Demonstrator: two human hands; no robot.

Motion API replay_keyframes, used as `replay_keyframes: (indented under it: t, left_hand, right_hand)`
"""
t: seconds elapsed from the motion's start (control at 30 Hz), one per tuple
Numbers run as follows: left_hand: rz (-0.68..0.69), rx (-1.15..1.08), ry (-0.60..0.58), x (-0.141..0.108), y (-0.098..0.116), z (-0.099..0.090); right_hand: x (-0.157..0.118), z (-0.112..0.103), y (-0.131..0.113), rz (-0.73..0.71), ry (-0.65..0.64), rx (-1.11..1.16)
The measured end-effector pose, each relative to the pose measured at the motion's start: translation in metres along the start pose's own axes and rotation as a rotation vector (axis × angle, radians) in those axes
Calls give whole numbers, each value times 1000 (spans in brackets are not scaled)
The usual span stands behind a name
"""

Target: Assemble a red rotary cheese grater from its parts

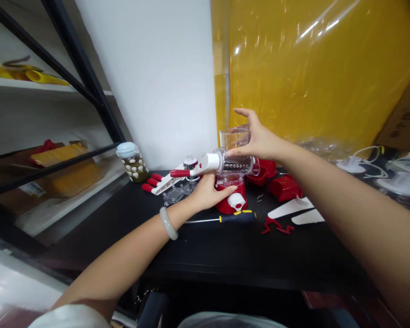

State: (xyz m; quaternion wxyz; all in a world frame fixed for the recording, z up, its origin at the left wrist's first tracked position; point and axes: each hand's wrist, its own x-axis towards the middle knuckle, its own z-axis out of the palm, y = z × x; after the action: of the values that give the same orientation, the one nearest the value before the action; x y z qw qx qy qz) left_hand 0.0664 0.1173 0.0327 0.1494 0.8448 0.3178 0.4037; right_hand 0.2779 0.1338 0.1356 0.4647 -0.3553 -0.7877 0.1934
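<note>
A rotary grater with a clear housing [235, 139], a metal drum inside and a white crank with a red grip [180, 173] stands on a red base [227, 205]. My left hand [210, 191] is closed around the base's upper part, its thumb above the white knob [237, 201]. At the clear upright chute is my right hand [253, 136], its thumb near the front and its index finger raised; the other fingers are partly seen through the plastic. A screwdriver [237, 217] lies in front of the base.
White cranks with red grips [157, 184] and clear rings [173, 195] lie left. Red parts [285, 187], white strips [290, 207] and small red pieces [285, 229] lie right. A patterned jar [133, 166] stands back left on the black table [205, 255].
</note>
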Motion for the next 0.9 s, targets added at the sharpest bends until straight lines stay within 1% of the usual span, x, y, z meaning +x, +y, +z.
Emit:
replay_keyframes:
  t: [0.07,0.13,0.23,0.3,0.47,0.67,0.9]
  left_hand:
    - [-14,7,22,-1,0,0]
    - [-34,8,21,-2,-1,1]
    - [-52,-25,31,-4,-3,2]
    - [-61,-65,46,-5,-5,3]
    - [-27,-110,49,-7,-6,2]
    - [-39,-119,22,-6,-3,2]
    - [-29,-65,14,-6,-3,2]
  right_hand:
    - [-1,10,5,55,18,35]
    - [-4,18,13,76,43,73]
    - [-7,27,23,45,77,99]
    - [-6,31,25,23,103,88]
    - [-4,33,24,0,117,58]
    - [-10,33,30,-9,174,8]
    - [-10,32,33,-21,149,-13]
